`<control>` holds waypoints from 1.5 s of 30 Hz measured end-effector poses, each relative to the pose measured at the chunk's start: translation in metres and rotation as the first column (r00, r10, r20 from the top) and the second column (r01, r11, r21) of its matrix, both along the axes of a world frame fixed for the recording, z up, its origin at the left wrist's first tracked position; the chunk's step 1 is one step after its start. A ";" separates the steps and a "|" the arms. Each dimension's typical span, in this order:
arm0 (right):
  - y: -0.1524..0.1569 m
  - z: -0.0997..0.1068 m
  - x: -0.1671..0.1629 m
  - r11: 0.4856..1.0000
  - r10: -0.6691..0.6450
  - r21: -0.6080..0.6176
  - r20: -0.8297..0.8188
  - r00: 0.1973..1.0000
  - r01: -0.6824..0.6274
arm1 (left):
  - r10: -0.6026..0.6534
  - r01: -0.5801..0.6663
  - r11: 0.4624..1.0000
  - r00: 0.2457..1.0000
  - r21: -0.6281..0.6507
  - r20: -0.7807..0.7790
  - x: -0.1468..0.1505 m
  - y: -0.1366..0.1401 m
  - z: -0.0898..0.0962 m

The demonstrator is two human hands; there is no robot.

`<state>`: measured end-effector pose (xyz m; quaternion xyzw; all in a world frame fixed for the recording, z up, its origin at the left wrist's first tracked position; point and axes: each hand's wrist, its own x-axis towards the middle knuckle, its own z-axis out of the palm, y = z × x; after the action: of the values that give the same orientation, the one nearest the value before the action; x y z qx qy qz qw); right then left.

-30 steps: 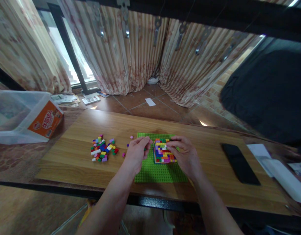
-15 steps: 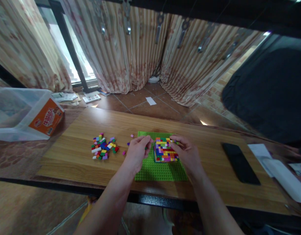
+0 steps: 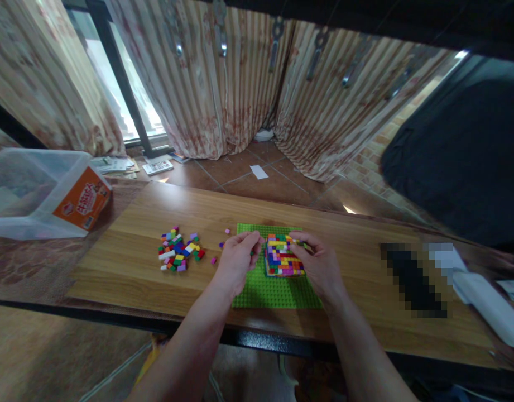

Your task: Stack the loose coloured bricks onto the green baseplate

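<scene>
Little has moved since the earliest frame: the right hand has drawn slightly rightward, baring more of the brick block; the left hand keeps nearly the same pose. My view has shifted a touch.

From my end: block of many-coloured bricks sits on the green board, toward its far half, squarely between both hands. The board lies near the close edge of the table, I take it so that both arms reach it without stretching.

Right hand: thumb and fingers bent together at the block's far right corner, touching or just above. Whether they pinch a brick or merely steady that corner, I cannot tell. Coming in from the side leaves most of the top uncovered, likely useful for seeing the rows.

Left hand: beside the block's left side, apart from it, fingers curled, thumb meeting forefinger. Something dark green shows under the fingers; I cannot tell whether it is gripped.

Loose bricks lie heaped left of the board, a few strays closer in; handy for left-hand picking, I judge. The dark slab, pixelated, lies well off to the right, out of the working area.
</scene>
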<state>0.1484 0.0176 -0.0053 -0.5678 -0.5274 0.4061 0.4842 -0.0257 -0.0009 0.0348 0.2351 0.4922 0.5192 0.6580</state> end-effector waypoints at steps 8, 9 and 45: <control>-0.002 0.002 0.000 0.996 0.012 0.082 0.108 0.994 -0.021 | -0.025 0.086 0.990 0.885 -0.109 0.466 -0.003 0.000 0.001; -0.003 0.003 -0.001 0.991 -0.012 0.132 0.151 0.988 -0.008 | -0.005 0.085 0.988 0.850 -0.128 0.526 -0.003 0.000 0.001; -0.022 0.026 -0.032 0.868 0.051 0.386 0.556 0.830 -0.312 | 0.059 -0.012 0.997 0.762 -0.078 0.645 0.000 -0.001 0.004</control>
<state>0.1160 -0.0047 0.0210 -0.4710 -0.7738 0.1424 0.3988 -0.0261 -0.0016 0.0386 0.0095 0.2571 0.5635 0.7850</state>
